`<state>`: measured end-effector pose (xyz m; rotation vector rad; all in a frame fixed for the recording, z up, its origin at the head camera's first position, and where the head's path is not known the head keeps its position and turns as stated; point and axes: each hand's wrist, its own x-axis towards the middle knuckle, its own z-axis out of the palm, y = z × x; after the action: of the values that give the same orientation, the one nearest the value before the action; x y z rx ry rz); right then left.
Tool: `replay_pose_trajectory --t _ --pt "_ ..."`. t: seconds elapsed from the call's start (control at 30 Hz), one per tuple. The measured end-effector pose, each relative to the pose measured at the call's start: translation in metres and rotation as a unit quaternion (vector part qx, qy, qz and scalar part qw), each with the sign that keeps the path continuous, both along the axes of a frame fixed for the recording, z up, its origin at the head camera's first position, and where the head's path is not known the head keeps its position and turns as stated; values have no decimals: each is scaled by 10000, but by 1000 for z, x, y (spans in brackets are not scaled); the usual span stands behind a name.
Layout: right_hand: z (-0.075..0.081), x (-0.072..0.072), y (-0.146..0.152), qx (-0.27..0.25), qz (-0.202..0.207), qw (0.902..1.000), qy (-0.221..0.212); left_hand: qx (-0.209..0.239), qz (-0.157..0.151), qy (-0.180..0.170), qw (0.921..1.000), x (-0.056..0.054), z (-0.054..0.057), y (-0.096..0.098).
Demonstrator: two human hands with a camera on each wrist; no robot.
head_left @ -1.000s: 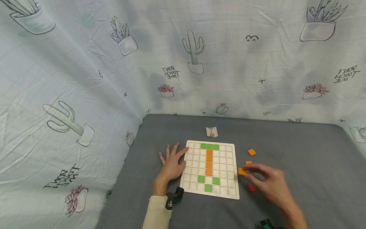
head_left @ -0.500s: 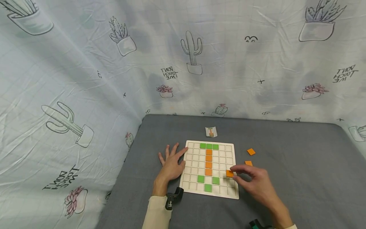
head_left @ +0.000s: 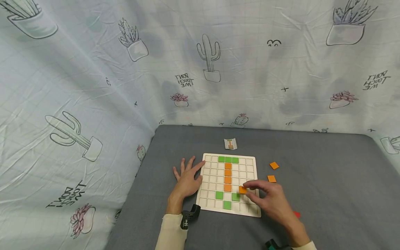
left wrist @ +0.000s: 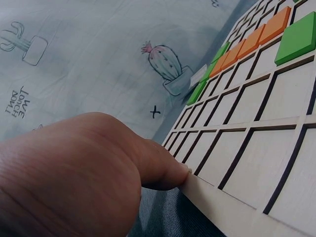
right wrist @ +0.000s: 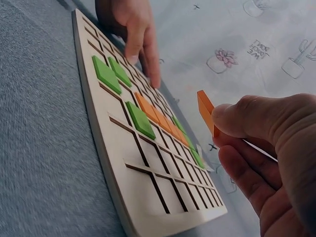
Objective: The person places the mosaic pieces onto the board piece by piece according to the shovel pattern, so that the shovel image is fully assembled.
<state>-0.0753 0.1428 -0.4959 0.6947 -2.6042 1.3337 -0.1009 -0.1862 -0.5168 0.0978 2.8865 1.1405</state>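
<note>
A pale wooden grid board (head_left: 209,205) lies on the grey table, with green tiles (head_left: 227,205) and a column of orange tiles (head_left: 228,180) set in its squares. My left hand (head_left: 186,182) rests at the board's left edge, fingers spread; its thumb touches the rim in the left wrist view. Between thumb and fingertips my right hand (head_left: 272,199) pinches an orange square tile (right wrist: 206,112), held above the board's right half. The right wrist view shows that tile tilted on edge and apart from the board.
Two loose orange tiles (head_left: 272,178) lie right of the board. A red piece (head_left: 297,214) shows partly from behind the right wrist. Beyond the board's far edge lies a small printed card (head_left: 230,144). A cactus-patterned cloth (head_left: 250,69) hangs behind the table.
My right hand has carried the orange tile leftward from beside the board to above its right half. The left hand stays at the board's edge.
</note>
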Motion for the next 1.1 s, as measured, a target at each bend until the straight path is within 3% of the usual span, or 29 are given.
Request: replay_pose_trajectory --t 0.57,1.1 --pt "-6 0 -20 -162 194 9992 -322 -46 -11 -81 10000 -1 0 -2" --pt "-14 1 -33 -108 444 9987 -225 -22 5 -102 9999 0 5 0"
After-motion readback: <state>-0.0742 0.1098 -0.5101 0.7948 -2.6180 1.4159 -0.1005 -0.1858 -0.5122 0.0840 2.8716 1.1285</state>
